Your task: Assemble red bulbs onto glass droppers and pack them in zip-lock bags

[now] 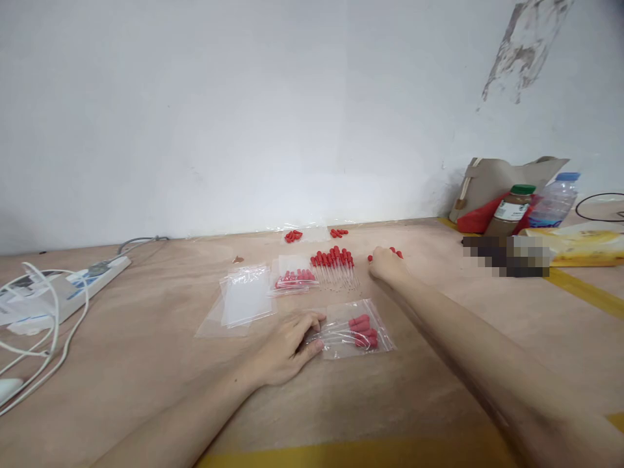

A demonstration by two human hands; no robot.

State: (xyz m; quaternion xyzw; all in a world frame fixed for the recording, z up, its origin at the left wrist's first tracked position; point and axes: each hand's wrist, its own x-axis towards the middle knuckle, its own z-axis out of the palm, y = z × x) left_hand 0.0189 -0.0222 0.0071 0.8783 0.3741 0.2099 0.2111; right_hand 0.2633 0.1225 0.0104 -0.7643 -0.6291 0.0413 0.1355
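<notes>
My left hand (287,348) rests on the table with thumb and fingers closed on the left end of a clear zip bag (336,351). Inside that bag lie several droppers with red rubber bulbs (364,331), their bulbs toward the right. Farther off, my right hand (387,263) has its fingers curled down at a small group of red bulbs (397,253). One red rubber bulb (370,258) shows at its fingertips; whatever is under the palm is hidden. Just left of this hand, a row of loose red-bulbed droppers (335,259) lies with tips toward me.
Flat clear bags (247,296) are stacked left of a filled zip bag (295,279). Red pieces (293,236) lie near the wall. At left are a power strip (107,273) and white cables (58,305); at right, a green-capped bottle (511,209), a clear bottle (556,198) and a yellow packet (585,244).
</notes>
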